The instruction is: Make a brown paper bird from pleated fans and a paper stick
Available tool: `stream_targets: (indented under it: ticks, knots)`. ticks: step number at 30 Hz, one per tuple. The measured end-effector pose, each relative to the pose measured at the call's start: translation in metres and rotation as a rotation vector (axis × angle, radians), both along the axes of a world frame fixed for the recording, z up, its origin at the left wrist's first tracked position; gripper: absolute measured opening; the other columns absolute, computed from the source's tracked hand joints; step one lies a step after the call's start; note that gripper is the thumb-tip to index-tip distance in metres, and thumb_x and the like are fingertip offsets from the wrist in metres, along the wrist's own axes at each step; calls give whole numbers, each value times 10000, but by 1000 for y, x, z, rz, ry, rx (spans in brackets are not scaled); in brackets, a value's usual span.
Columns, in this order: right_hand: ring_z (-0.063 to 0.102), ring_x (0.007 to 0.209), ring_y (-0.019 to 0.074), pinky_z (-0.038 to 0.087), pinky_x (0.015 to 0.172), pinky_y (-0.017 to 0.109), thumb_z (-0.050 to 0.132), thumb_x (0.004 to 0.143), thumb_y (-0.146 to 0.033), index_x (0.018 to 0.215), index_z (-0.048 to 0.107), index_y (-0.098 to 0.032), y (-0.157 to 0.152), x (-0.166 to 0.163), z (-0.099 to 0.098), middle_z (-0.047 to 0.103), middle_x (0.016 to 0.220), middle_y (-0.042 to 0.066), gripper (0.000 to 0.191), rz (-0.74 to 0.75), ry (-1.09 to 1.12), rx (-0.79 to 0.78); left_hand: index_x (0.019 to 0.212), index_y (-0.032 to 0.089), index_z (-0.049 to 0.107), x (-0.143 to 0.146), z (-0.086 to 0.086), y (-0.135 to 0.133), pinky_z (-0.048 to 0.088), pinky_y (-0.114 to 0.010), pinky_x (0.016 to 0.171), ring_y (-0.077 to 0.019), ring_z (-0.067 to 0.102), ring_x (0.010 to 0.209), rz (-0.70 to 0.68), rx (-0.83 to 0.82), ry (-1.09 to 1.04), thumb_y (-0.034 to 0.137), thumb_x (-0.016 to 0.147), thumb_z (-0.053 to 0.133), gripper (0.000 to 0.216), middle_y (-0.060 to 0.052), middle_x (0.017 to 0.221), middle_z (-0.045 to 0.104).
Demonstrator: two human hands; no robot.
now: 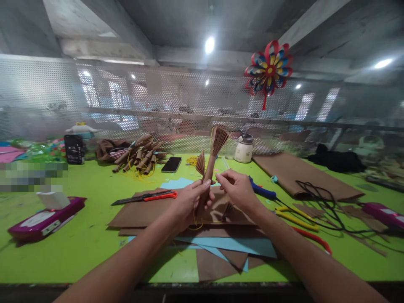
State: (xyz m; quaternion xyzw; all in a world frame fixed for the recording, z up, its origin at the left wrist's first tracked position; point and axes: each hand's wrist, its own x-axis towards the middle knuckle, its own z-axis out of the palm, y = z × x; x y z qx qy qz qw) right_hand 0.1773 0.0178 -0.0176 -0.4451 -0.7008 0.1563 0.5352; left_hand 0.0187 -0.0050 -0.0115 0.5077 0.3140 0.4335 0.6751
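Note:
My left hand (199,197) is wrapped round a rolled brown paper tube (209,168), which stands nearly upright over the table. A pleated paper fan (220,139) spreads from its top, and a smaller pleated piece (201,163) sticks out on its left side. Thin yellow string runs along the fan and hangs below the left hand. Close by on the right, my right hand (235,185) has thumb and fingertips pinched together; what they hold, if anything, is too small to make out. Beneath both hands lies a stack of brown paper sheets (139,214).
A red-handled cutter (160,195) rests on the stack. Light blue paper (227,244) lies in front. Rolled paper pieces (145,155) are heaped at the back left, beside a phone (171,165). To the right are a blue-handled tool (261,189), yellow-handled pliers (296,218) and a black cable (322,202).

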Motion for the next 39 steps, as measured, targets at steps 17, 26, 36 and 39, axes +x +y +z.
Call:
stream_targets:
  ticks: [17,26,36,39]
  knots:
    - [525,490,94,414,460,222,579,726,-345,665,601,-117,24,45,15,596,604,32,237,-36,174,-233,927,128,542,0,-7,16,400,-151,432,-75,528,497,123,17,27,289,821,568,194,-5,622,562]
    - [571,529,115,427,497,225,510,797,-309,705,652,-108,33,86,33,659,649,73,262,-225,-384,-300,905,121,536,0,-6,17,389,-148,421,-73,525,496,167,15,56,302,803,587,213,-7,619,564]
    - [618,650,206,385,565,261,636,538,-93,617,690,-140,53,142,-21,686,658,97,107,-391,-768,-514,771,151,483,-2,-10,17,341,-141,393,-55,478,458,127,1,40,328,754,636,235,12,606,557]
    - [631,774,248,399,621,280,629,528,-65,721,707,-141,55,138,-32,701,805,141,222,-418,-800,-526,776,159,473,-1,-8,15,354,-150,399,-66,499,474,133,10,40,336,757,629,236,8,628,570]
